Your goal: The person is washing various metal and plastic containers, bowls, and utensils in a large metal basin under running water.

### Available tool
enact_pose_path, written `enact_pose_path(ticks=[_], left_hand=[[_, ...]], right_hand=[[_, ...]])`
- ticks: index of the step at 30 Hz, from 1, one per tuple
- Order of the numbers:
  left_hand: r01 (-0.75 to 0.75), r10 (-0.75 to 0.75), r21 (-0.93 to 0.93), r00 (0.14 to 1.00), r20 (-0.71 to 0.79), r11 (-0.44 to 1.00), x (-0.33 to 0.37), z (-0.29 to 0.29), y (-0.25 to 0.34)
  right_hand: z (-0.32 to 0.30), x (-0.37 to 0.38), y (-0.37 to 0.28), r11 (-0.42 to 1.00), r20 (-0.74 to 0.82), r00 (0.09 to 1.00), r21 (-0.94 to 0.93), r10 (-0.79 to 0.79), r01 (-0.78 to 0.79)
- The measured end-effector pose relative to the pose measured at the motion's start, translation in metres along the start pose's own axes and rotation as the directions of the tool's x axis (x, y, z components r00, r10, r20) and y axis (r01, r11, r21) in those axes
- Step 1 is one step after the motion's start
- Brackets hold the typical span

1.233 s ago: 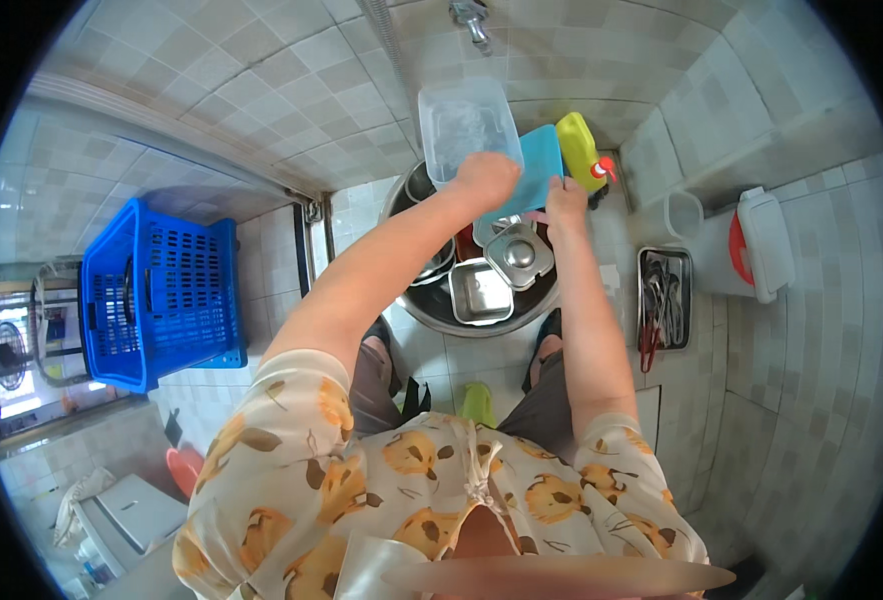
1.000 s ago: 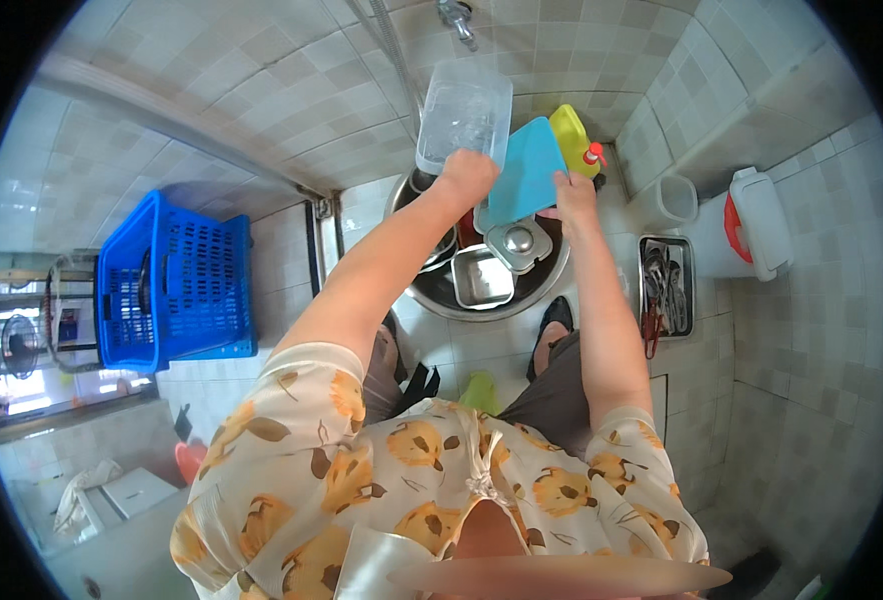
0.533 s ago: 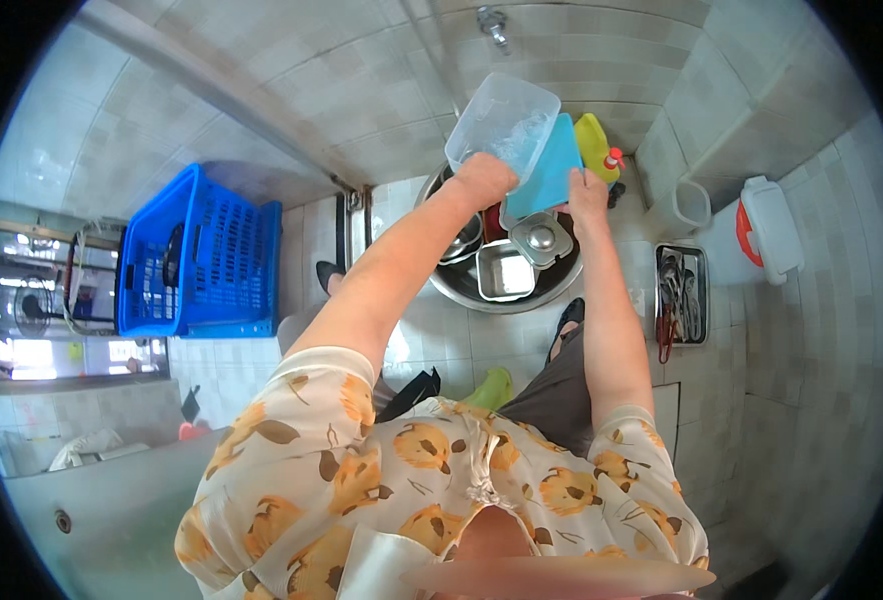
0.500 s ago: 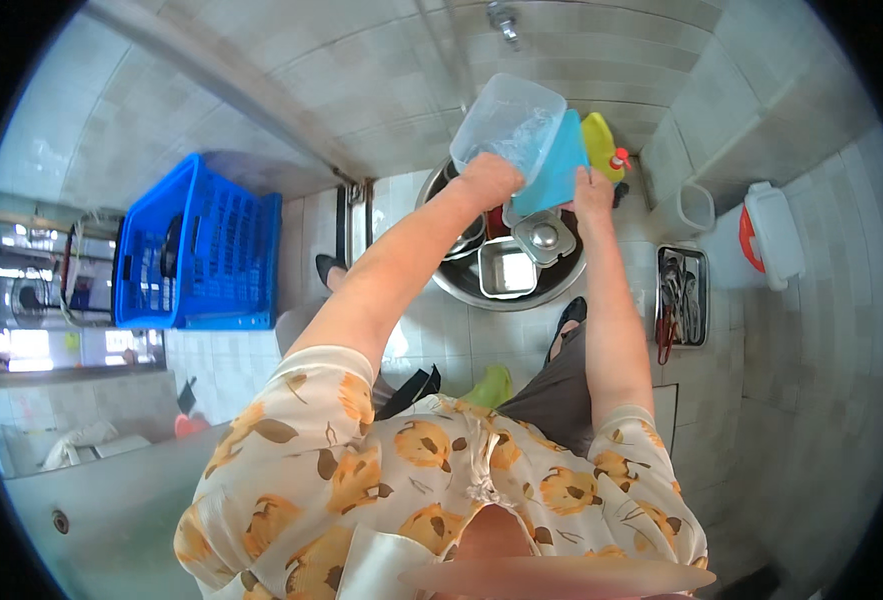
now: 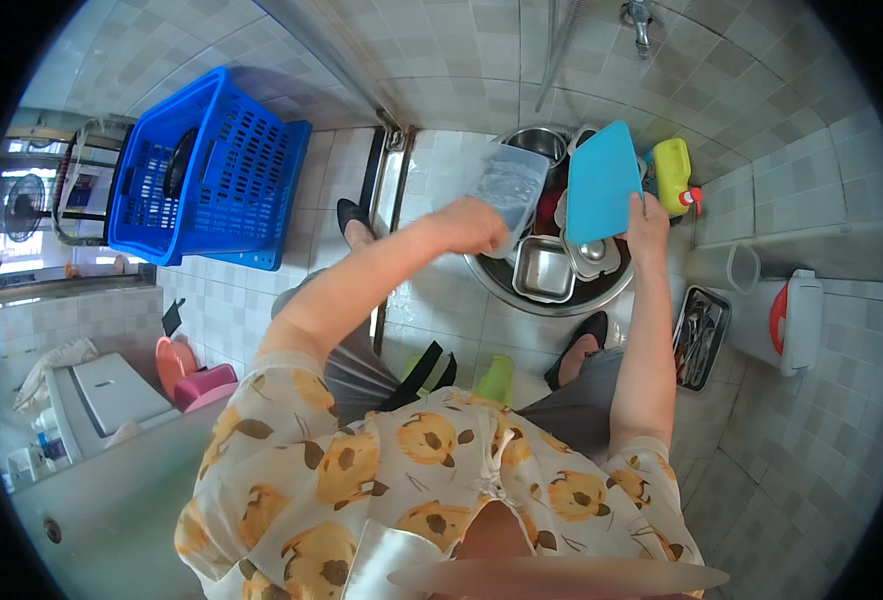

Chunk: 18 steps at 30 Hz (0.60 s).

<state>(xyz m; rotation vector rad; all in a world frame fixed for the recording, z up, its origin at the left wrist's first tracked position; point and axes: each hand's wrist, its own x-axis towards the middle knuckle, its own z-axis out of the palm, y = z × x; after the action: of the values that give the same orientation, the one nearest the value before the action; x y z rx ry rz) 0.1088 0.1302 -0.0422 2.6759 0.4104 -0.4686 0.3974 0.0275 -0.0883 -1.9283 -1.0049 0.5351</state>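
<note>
My left hand (image 5: 476, 228) is closed on the rim of a clear plastic container (image 5: 509, 188), which is tilted and looks wet inside. My right hand (image 5: 647, 226) grips the lower right edge of a flat blue board (image 5: 601, 185), held up on a slant. Both things are over or beside a wide metal basin (image 5: 501, 291) on the floor. Inside the basin lie a square steel tin (image 5: 543, 270), a steel lid (image 5: 593, 258) and a round steel pot (image 5: 538, 142). The board and container hide part of what lies there.
A yellow bottle with a red cap (image 5: 673, 178) stands beyond the basin's right side. Right of my arm are a tray of cutlery (image 5: 701, 335), a translucent tub (image 5: 731, 268) and a white bin (image 5: 799, 320). A blue crate (image 5: 201, 190) stands left; a tap (image 5: 639, 28) is on the wall.
The clear container has moved left, away from the blue board, and hangs at the basin's left side. The board is raised more upright. My view has turned, shifting the surroundings.
</note>
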Motion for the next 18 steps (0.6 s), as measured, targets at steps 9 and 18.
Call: enact_pose_path(ticks=[9,18], left_hand=[[0.132,-0.085,-0.825,0.991,0.102,0.550,0.021,-0.033,-0.145],[0.075,-0.244,-0.925,0.970,-0.019,0.373,0.028,-0.066,-0.164]], right_hand=[[-0.007,-0.014,-0.024,0.972,0.172,0.976,0.172,0.133,-0.163],[-0.010,-0.011,-0.029,0.948,0.156,0.968,0.220,0.197,-0.229]])
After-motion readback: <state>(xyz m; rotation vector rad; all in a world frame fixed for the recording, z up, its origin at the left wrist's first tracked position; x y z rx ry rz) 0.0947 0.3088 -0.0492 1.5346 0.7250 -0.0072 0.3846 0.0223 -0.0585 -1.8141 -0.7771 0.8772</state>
